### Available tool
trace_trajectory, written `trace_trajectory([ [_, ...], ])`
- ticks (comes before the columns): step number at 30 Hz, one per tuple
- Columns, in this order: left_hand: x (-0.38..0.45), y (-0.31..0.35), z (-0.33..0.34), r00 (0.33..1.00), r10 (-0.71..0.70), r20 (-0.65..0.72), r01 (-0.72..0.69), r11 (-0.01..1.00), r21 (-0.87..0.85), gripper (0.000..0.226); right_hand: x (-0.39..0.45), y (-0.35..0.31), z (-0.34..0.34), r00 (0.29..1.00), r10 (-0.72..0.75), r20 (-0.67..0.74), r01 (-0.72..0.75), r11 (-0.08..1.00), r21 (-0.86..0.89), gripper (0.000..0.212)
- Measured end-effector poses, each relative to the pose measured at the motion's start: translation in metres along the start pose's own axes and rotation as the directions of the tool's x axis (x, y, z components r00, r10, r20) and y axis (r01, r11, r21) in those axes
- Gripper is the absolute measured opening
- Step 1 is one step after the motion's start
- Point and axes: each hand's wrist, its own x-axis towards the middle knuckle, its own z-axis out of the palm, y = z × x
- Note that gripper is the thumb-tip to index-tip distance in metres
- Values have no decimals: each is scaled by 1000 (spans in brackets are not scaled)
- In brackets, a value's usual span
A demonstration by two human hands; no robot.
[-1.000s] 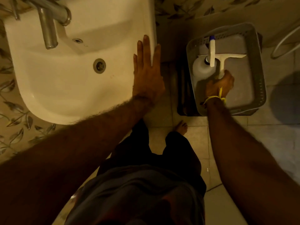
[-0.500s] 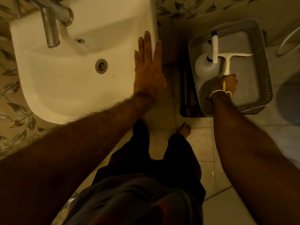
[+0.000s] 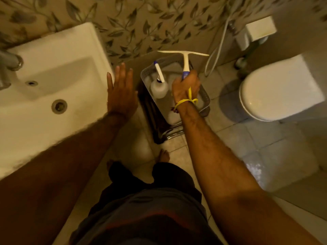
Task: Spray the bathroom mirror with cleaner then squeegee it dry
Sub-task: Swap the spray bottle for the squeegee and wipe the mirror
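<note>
My right hand (image 3: 185,86) grips the blue-ended handle of a white squeegee (image 3: 184,58), holding it above the grey basket (image 3: 206,99) with the blade pointing away from me. A white spray bottle (image 3: 158,86) with a blue-tipped nozzle stands inside the basket, just left of my right hand. My left hand (image 3: 121,92) is flat with fingers spread, beside the right edge of the white sink (image 3: 53,71). The mirror is out of view.
The basket sits on a dark stand (image 3: 159,128) on the tiled floor. A white toilet (image 3: 276,91) is at the right, with a hose (image 3: 217,50) and a paper holder (image 3: 258,30) on the wall. My bare feet (image 3: 163,155) are below the basket.
My right hand has lifted the squeegee up out of the basket. The view has shifted right, bringing the toilet in. My left hand has come off the sink's edge.
</note>
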Motion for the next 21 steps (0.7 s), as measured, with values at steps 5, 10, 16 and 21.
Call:
trace_trajectory([
  [5,-8,7,-62,992,43,-115,-61,986,-155,71,-43,-42,-12,982,-122,-148,154,960,233,33],
  [10,-32,-54,-152,876,55,-480,-196,948,-251,57,-98,-124,-24,887,-316,-337,443,788,428,23],
  [16,-43,-155,-265,620,-49,-783,-211,951,-226,54,-182,-252,-24,758,-415,-503,651,541,533,22],
  [21,-48,-235,-354,431,-73,-900,-205,963,-176,59,-256,-344,-9,668,-504,-547,738,355,574,21],
])
